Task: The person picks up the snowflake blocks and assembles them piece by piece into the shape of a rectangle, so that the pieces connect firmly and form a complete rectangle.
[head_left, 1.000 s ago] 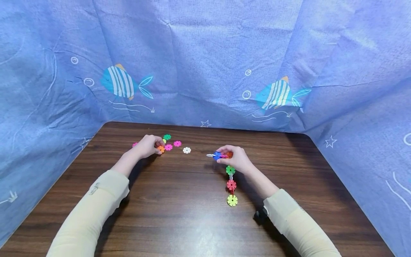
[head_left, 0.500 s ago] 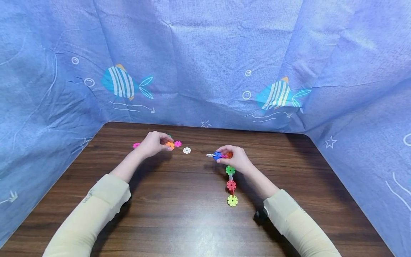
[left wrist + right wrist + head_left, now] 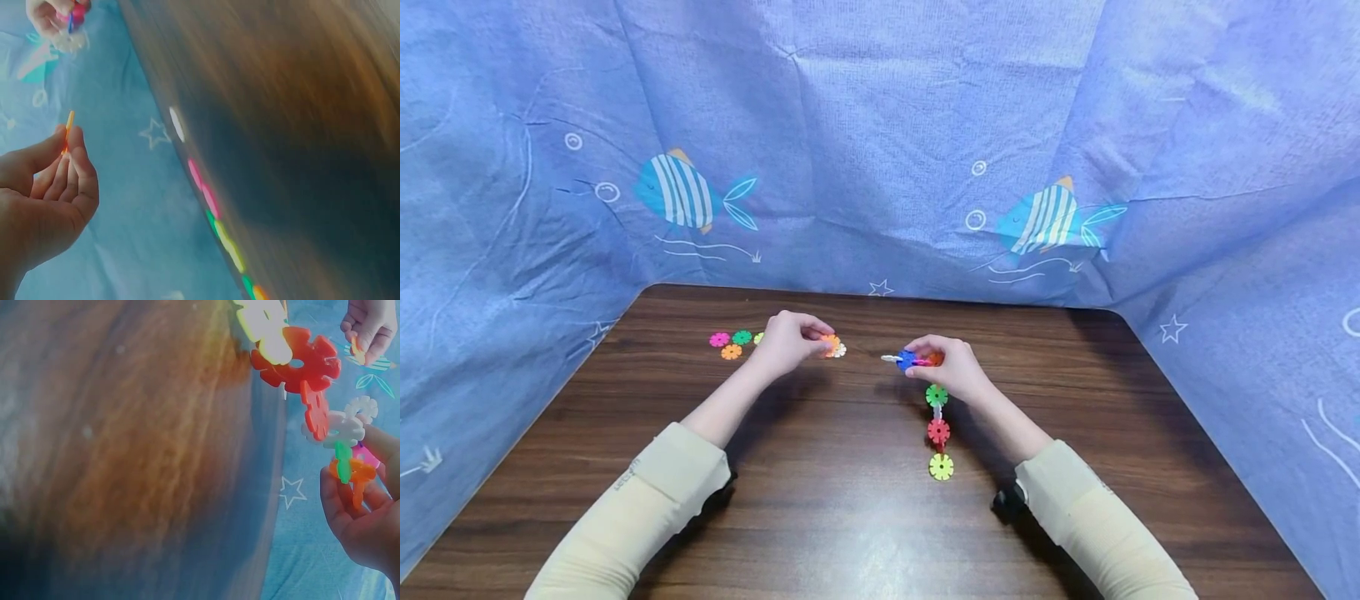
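Observation:
My left hand [image 3: 792, 342] pinches an orange notched snowflake disc [image 3: 830, 341] between thumb and fingertips, raised above the table. It shows edge-on in the left wrist view. Across from it, my right hand [image 3: 953, 367] holds a branching chain of linked snowflake discs. A blue disc [image 3: 906, 360] and a white disc [image 3: 889, 358] stick out to the left of those fingers. From the grip hangs a run with a green disc [image 3: 936, 395], a white one, a red disc [image 3: 938, 431] and a yellow disc [image 3: 941, 467] at its end. Fingers partly hide the orange and pink pieces there.
Loose discs lie on the brown table [image 3: 820, 517] at the back left: pink [image 3: 719, 339], green [image 3: 742, 337], orange [image 3: 731, 352] and several more behind my left hand. A white disc [image 3: 841, 351] lies partly behind the held one. A blue fish-print cloth [image 3: 880, 167] hangs behind.
My left hand has lifted the orange disc from among the loose discs and carried it right, toward my right hand. Loose discs at the left have come into view. The right hand stays nearly still.

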Tool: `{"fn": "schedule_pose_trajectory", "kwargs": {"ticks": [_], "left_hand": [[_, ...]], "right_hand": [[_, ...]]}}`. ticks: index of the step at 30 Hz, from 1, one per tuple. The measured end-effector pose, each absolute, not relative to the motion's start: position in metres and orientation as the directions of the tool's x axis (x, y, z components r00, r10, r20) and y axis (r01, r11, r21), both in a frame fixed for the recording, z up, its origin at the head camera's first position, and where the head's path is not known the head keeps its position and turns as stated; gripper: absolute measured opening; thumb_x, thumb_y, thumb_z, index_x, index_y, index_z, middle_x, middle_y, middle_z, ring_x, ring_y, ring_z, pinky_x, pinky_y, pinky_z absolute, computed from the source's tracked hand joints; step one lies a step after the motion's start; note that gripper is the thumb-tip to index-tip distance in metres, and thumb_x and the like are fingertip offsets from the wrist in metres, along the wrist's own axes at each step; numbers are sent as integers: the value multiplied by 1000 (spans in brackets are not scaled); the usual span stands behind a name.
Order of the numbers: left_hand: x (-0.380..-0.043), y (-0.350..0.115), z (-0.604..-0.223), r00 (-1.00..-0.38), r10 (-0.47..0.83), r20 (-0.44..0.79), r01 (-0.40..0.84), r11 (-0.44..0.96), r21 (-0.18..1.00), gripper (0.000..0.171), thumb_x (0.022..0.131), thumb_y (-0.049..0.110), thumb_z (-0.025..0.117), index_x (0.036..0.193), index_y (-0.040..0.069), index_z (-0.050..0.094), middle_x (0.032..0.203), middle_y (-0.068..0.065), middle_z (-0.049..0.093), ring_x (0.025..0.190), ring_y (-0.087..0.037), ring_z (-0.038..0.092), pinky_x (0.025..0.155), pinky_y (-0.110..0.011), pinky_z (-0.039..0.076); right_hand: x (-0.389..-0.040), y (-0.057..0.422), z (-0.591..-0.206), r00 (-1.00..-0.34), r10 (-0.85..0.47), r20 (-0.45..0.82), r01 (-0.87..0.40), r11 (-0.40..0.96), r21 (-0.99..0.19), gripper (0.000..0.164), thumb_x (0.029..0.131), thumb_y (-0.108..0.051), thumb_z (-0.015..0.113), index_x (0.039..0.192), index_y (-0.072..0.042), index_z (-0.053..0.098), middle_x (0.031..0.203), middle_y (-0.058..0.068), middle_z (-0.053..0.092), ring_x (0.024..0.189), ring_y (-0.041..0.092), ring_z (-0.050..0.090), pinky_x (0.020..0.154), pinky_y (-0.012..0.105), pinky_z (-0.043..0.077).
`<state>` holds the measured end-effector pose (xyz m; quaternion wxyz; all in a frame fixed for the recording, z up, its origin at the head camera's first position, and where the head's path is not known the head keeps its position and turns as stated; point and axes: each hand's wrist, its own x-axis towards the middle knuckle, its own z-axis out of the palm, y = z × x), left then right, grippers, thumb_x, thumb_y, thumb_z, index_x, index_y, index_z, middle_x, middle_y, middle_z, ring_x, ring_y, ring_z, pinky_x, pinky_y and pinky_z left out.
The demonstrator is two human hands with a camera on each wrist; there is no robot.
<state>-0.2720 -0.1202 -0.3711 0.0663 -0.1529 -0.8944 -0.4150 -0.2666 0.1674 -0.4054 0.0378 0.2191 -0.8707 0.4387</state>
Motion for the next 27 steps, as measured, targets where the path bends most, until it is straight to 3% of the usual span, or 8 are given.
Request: {"fn": "schedule_pose_trajectory", "kwargs": {"ticks": [4, 8, 16, 27], "left_hand": [[-269, -108, -372, -959, 194, 206, 279, 512, 813, 17, 76, 7, 77, 90, 1, 72, 77, -11, 71, 66, -13, 67, 58, -23, 54], [-267, -96, -376, -973, 188, 136, 198, 366, 909, 17, 78, 2, 74, 92, -4, 68, 78, -15, 70, 63, -15, 68, 63, -35, 57], [-268, -78, -387, -983, 183, 33, 68, 191, 979, 20, 80, -3, 71, 97, -11, 64, 80, -18, 70, 58, -12, 66, 73, -52, 53], [-270, -66, -394, -980, 198, -32, 2, 170, 986, 23, 81, -1, 71, 101, -11, 64, 85, -20, 71, 60, -13, 67, 73, -47, 55]], "right_hand": [[-267, 167, -405, -900, -349, 260, -418, 529, -738, 30, 75, -19, 81, 102, -12, 70, 90, 5, 71, 76, 13, 64, 60, 23, 50], [-267, 166, -405, -900, -343, 268, -421, 529, -737, 29, 75, -19, 81, 102, -13, 70, 88, 4, 71, 75, 13, 63, 59, 23, 50], [-267, 164, -404, -894, -342, 289, -437, 526, -730, 30, 74, -18, 81, 101, -12, 70, 86, 4, 70, 74, 12, 63, 60, 23, 50], [-266, 163, -403, -894, -356, 273, -434, 532, -727, 30, 75, -21, 80, 102, -13, 70, 87, 3, 70, 74, 13, 62, 60, 24, 50]]}}
